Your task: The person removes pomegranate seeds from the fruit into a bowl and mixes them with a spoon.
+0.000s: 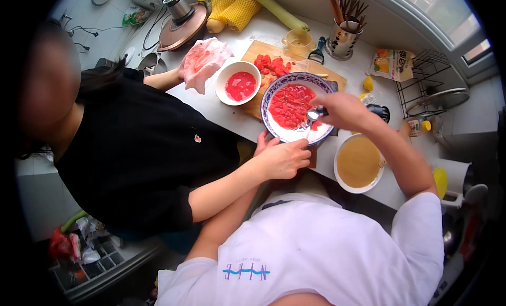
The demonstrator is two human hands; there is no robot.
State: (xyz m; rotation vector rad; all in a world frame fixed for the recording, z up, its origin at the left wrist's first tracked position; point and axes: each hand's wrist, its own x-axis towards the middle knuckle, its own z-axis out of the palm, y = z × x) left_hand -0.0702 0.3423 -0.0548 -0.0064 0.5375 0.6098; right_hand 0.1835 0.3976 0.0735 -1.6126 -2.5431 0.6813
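Note:
A white bowl with a blue-patterned rim (272, 84) holds chopped red pieces, likely tomato (290, 106), in juice. My left hand (264, 142) grips its near left rim, partly hidden behind a co-worker's forearm. My right hand (342, 110) holds a metal spoon with a black handle (313, 115) over the right side of the bowl. The co-worker's hand (286, 159) is at the near rim, pinching a slim pale utensil that I cannot make out. In their other hand is a wet, pink-stained cloth or paper towel (206, 64), beside a smaller white bowl of red juice (240, 84).
Chopped red pieces (272, 65) lie on a wooden cutting board (253, 52) under the bowls. A bowl of tan liquid (359, 161) stands at the counter's front edge. Behind are a glass cup (299, 41), a peeler (317, 50) and a chopstick holder (344, 39). The co-worker (150, 147) stands close at left.

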